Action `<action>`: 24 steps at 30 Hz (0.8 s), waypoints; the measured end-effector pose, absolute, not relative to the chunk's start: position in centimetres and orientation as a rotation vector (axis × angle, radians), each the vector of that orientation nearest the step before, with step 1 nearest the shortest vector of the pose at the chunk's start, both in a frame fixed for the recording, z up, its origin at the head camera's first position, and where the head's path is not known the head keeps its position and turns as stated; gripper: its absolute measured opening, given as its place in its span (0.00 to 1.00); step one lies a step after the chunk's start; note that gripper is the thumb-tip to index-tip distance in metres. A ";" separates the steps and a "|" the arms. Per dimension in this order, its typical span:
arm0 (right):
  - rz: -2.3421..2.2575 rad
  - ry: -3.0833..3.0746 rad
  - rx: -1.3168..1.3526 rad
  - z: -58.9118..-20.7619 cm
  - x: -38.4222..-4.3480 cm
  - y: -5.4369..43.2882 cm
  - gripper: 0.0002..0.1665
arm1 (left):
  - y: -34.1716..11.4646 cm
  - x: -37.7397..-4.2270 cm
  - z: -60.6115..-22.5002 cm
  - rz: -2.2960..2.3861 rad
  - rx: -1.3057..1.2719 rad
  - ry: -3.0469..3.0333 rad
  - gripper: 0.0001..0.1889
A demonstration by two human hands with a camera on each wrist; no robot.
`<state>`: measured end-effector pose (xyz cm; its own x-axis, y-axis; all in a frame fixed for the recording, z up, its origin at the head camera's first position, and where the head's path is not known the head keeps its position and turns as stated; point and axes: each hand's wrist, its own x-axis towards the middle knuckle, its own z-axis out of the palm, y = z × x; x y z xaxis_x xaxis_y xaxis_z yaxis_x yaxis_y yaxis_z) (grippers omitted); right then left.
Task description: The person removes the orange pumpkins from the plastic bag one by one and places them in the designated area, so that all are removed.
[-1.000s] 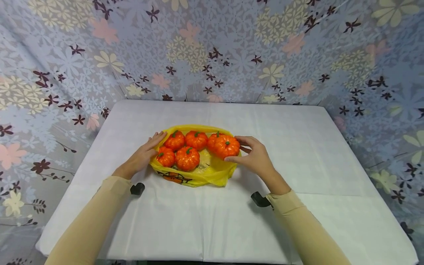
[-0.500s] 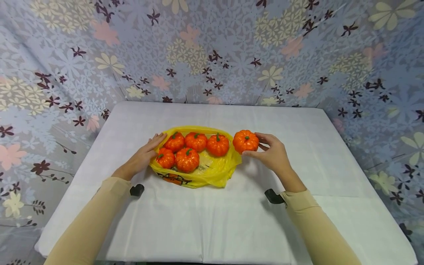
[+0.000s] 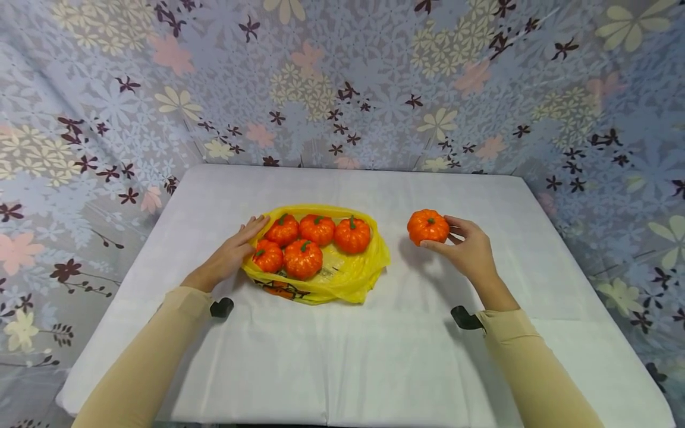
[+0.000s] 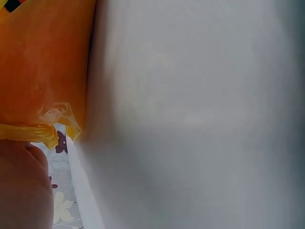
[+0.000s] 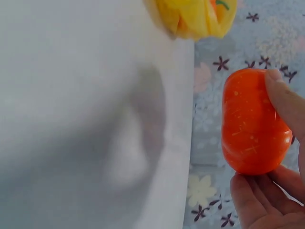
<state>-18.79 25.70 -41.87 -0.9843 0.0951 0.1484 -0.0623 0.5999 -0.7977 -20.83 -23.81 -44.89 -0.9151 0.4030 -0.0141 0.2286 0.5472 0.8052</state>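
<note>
At three o'clock, right hand (image 3: 472, 245): pinches glossy pumpkin (image 3: 428, 227), which might slip.
At nine, left hand (image 3: 227, 252): fingers straight; pushing may tip bag (image 3: 345, 290).

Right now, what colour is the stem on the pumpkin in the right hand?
Green; the stem shows best in the head view.

The yellow bag (image 3: 345, 289) hides the undersides of the pumpkins (image 3: 302, 260) inside it; marks (image 3: 330, 271) on its floor are too small to read. At the bag's left end, the left hand (image 3: 230, 251) is cut off (left wrist view only). Right of the bag, the held pumpkin (image 3: 428, 227) hides fingertips of the right hand (image 3: 472, 247). Nearer than the bag, both sleeves (image 3: 147, 356) are cut off.
</note>
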 end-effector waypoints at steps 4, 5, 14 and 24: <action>1.313 -2.671 -0.062 -42.0 -19.0 26.9 0.54 | -23.9 -20.7 -45.0 1.313 0.524 2.574 0.37; 1.302 -2.678 -0.068 -42.0 -19.1 27.2 0.54 | -23.9 -20.7 -45.0 1.316 0.525 2.573 0.37; 1.239 -2.729 -0.159 -42.7 -19.3 29.6 0.58 | -23.9 -20.9 -44.9 1.321 0.575 2.581 0.36; 1.160 -2.754 -0.286 -43.2 -19.2 32.0 0.57 | -24.1 -21.0 -45.1 1.318 0.586 2.583 0.36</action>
<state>-19.17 32.03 -43.17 -0.9721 0.2281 0.0544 0.1204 0.6847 -0.7188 -21.04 -24.08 -45.09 -0.9055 0.4240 0.0156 0.2615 0.5287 0.8075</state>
